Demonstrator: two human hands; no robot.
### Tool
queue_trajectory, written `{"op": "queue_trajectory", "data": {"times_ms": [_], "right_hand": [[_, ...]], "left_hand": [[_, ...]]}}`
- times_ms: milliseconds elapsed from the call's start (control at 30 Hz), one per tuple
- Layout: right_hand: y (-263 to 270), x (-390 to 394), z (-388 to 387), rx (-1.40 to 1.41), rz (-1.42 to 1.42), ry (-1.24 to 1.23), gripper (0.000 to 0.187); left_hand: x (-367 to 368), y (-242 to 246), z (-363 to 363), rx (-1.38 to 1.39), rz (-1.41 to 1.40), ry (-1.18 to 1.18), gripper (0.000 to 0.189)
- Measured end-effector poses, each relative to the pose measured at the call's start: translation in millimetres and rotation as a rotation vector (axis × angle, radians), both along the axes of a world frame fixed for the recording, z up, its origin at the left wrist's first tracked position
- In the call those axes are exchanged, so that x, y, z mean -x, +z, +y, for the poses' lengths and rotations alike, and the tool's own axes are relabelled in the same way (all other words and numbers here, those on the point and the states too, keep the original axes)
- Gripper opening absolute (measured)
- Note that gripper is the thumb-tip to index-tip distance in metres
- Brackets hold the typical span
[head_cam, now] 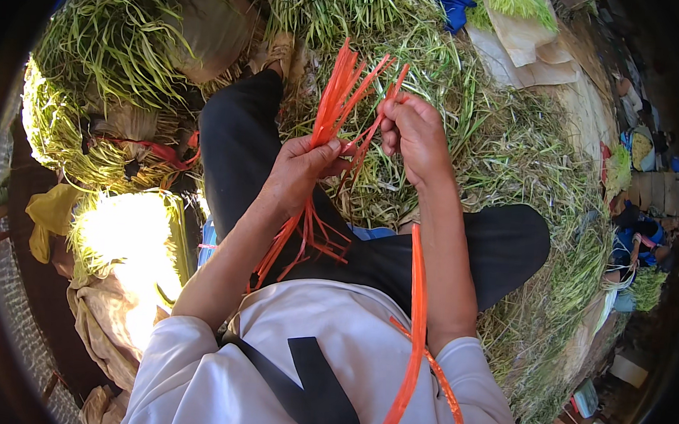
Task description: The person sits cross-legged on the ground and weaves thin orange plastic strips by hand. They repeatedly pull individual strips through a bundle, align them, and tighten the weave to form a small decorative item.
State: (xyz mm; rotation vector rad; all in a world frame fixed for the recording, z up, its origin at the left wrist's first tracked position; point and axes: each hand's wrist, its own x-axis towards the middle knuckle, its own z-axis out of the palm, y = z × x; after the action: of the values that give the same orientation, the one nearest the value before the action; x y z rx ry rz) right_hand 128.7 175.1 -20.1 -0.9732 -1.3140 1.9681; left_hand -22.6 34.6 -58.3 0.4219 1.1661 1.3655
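Note:
My left hand (310, 164) grips a bundle of orange-red plastic twine strips (335, 99) around its middle. Loose ends fan out above the fist, and more strips trail below it over my lap. To the right, my right hand (410, 129) pinches a few thin strands (371, 130) between thumb and fingers. These strands run from the left hand's fingers up to the right hand's pinch. A separate wide orange plastic strip (417, 331) lies along the right side of my shirt, with a narrower twisted one (444, 384) beside it.
Cut green leaves and stalks (526, 158) cover the floor around my legs. Leafy bundles (118, 45) are heaped at the left, near a yellow plastic bag (51, 214). Beige sacking (520, 54) lies at the upper right. Other people (640, 239) sit along the far right.

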Motion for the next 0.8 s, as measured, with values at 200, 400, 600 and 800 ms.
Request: {"op": "queue_trajectory", "data": {"times_ms": [200,400,600,800], "right_hand": [[-1.2,4.7,-1.8,0.027,-0.005,-0.020,0.016],[-7.6,6.8,-0.2,0.012,0.005,-0.014,0.013],[-9.6,7.0,1.0,0.007,-0.015,-0.014,0.013],[-12.7,5.0,3.1,0.009,0.025,-0.063,0.016]], "left_hand": [[-4.7,-0.9,0.8,-0.093,-0.035,-0.031,0.030],[-7.4,11.3,-1.8,-0.008,-0.209,-0.142,0.036],[-9.1,14.2,-4.3,-0.017,-0.200,-0.182,0.034],[-8.2,10.5,-4.1,0.018,-0.256,-0.258,0.027]]}}
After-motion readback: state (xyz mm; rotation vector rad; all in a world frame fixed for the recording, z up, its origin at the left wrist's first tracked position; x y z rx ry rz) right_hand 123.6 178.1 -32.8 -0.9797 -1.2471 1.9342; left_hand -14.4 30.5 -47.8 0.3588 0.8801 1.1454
